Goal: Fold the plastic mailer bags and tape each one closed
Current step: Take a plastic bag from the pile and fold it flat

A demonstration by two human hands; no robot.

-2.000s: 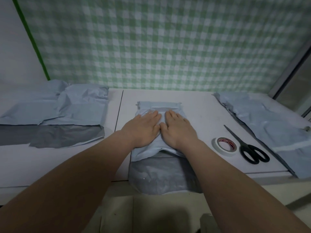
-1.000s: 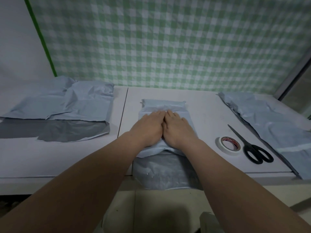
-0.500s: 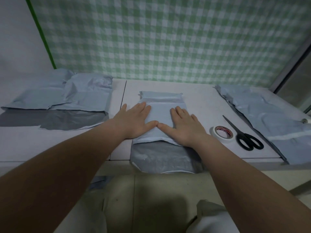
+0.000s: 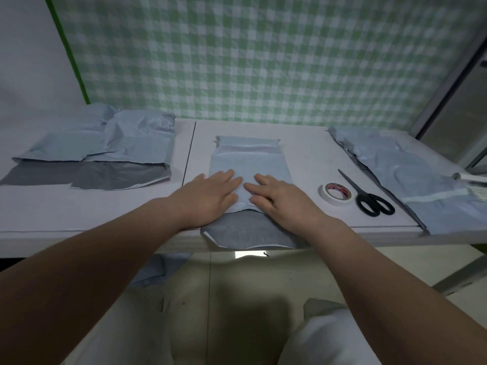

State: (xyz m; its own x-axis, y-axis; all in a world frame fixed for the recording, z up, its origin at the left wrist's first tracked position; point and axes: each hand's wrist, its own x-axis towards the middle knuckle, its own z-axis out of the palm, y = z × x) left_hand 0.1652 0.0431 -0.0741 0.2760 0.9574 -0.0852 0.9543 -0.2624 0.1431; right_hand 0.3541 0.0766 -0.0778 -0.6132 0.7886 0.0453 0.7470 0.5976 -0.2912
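Green checked cloth backs the white bench point(image 4: 303, 154), where the left hand point(image 4: 210, 196) and right hand point(image 4: 279, 198) press flat, fingers straight, on the folded mailer bag point(image 4: 250, 162); letting go to fetch the tape point(image 4: 336, 194) could let the fold spring open

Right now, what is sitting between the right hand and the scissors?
The roll of tape lies flat between the right hand and the scissors, seen in the head view.
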